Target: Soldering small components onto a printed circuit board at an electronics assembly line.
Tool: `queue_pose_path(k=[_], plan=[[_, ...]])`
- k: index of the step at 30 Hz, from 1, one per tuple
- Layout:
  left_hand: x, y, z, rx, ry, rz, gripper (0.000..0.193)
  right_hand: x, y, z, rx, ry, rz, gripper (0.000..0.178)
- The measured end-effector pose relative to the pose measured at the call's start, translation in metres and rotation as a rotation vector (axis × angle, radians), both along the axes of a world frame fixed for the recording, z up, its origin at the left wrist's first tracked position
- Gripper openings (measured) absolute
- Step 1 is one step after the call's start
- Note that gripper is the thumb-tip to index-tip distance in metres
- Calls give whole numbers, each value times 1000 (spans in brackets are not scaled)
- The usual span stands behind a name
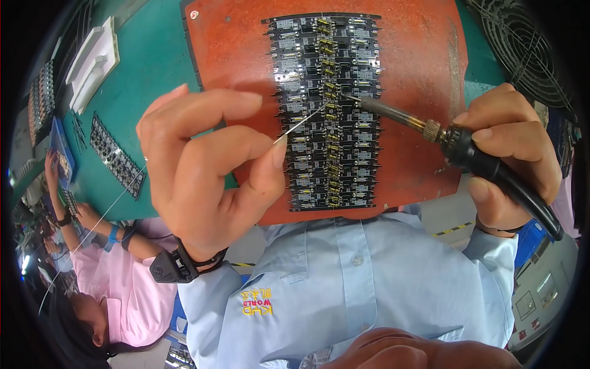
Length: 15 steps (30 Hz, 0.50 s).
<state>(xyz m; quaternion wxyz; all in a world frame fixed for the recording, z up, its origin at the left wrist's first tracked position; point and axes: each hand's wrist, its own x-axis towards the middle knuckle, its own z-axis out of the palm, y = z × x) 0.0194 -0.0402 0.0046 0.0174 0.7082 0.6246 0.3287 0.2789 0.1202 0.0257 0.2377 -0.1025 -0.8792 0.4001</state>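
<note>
A long black circuit board panel [362,154] with rows of brass-coloured parts down its middle lies on an orange-red board [418,55]. My left hand [209,160] pinches a thin solder wire [302,122] between thumb and finger. The wire's end points at the panel's middle row, and its tail trails off to the lower left. In my right hand [513,147] is a soldering iron [476,154], gripped by its black handle. Its tip hangs at the same row, close to the wire's end; whether the two touch, I cannot tell.
Beneath the orange-red board is a green tabletop [147,31]. Another circuit panel [117,157] and a white tray [92,67] lie at the left. A round metal fan grille [522,46] stands at the upper right. Left of me sits a co-worker in pink [132,283], near a blue tray [61,150].
</note>
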Motion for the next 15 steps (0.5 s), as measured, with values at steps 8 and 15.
queue_pose_path(k=[8, 15], plan=[[0, -7, -9, 89, -313, 39, 28, -5, 2, -1, 13, -29, 29, 37], [-4, -10, -14, 85, -319, 45, 29, -7, 2, 4, 22, -70, 23, 36]])
